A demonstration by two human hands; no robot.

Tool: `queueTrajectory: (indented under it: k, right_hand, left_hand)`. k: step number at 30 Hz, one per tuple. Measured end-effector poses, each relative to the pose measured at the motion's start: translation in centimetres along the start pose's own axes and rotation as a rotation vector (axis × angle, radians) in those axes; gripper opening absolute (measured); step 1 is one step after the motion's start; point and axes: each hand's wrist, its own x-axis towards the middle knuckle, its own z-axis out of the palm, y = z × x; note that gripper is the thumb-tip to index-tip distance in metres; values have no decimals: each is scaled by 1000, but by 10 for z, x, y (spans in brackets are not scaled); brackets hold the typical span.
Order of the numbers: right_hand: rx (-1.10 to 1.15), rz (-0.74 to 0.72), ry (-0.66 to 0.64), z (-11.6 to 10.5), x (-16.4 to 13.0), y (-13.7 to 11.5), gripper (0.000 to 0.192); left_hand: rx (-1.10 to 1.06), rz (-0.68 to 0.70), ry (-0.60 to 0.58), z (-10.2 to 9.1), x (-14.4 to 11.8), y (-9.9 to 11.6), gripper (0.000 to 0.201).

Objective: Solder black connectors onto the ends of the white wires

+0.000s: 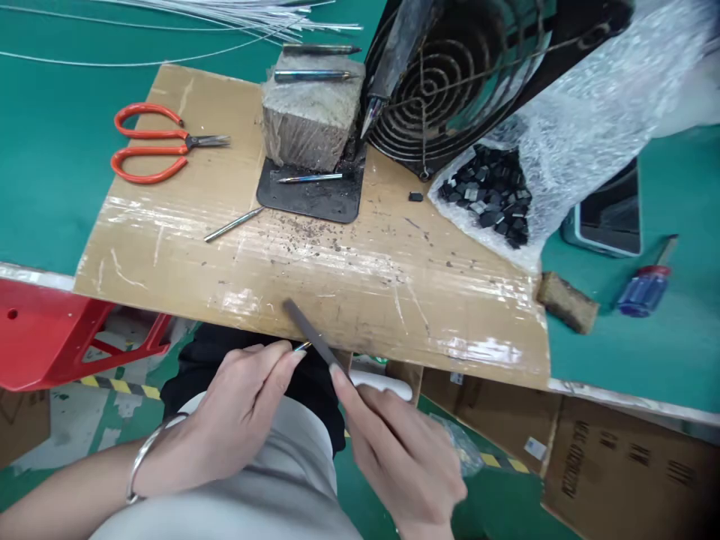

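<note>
My left hand, with a silver bangle on the wrist, is closed in a pinch on a soldering iron tip; only its shiny end shows past the fingers. In my right hand is a flat metal file, the index finger stretched along it. The file's blade crosses the end of the tip, over the front edge of the cardboard sheet. Its handle is hidden in my palm. Further soldering iron tips lie on the worn block, on the black pad and on the cardboard.
Orange-handled scissors lie at the left. A soldering iron points down before a black fan. Small black parts fill a plastic bag. Rightward are a phone-like device, brown sponge and screwdriver. White wires lie behind.
</note>
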Motion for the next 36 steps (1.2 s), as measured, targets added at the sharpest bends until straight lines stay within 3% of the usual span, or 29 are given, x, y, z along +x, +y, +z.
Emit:
queueTrajectory:
  k: [5, 8, 11, 16, 18, 21, 23, 28, 36]
  right_hand:
    - [-9, -4, 24, 0, 2, 1, 30]
    - [-14, -3, 51, 4, 7, 2, 45]
    - [-29, 4, -17, -1, 2, 0, 64]
    - [-32, 5, 16, -2, 0, -2, 63]
    - [-28, 5, 46, 1, 1, -1, 52]
    - [-4, 3, -9, -1, -2, 0, 39]
    - [1, 7, -27, -2, -5, 0, 44]
    - [-26, 3, 71, 4, -1, 2, 68]
    - [-24, -6, 23, 0, -3, 1, 59]
  left_hand:
    - [380, 220, 151, 5, 1, -5, 29]
    - [530, 284, 203, 7, 1, -8, 26]
    - [561, 296, 199, 9, 1, -9, 26]
    - [498, 249, 164, 7, 0, -8, 29]
    - [409, 190, 125, 6, -1, -7, 29]
    - [226, 102, 26, 3, -2, -4, 30]
    - [131, 55, -18, 2, 0, -2, 31]
    - [-18, -1, -21, -1, 2, 1, 34]
    - [-173, -77, -66, -4, 2, 5, 39]
